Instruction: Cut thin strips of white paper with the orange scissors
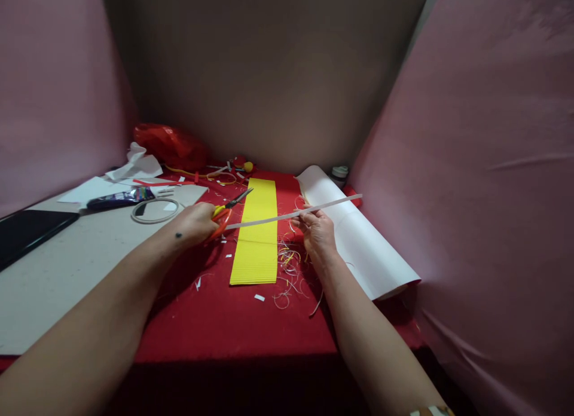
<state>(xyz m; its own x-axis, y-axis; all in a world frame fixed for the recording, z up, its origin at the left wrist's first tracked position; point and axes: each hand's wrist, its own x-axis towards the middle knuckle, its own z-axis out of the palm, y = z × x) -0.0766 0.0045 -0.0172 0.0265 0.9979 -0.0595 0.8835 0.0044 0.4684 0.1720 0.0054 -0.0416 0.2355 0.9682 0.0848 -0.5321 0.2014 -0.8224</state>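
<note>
My left hand (200,223) is closed around the orange and yellow handles of a pair of scissors (227,210), whose dark blades point away to the upper right. A long thin white strip (264,220) runs from near the scissor handles across to the right. My right hand (316,226) pinches that strip between thumb and fingers, and its far end sticks out past the hand. Below the strip lies a yellow ribbed sheet (255,254) on the red cloth. Whether my left hand also grips the strip's near end is hidden.
Thread scraps (290,260) lie beside the yellow sheet. A white roll (354,242) rests at the right. On the left are a pale board (89,266), a white ring (155,211), a dark tube (121,198) and a black flat object (31,231). A red plastic bag (170,145) sits behind.
</note>
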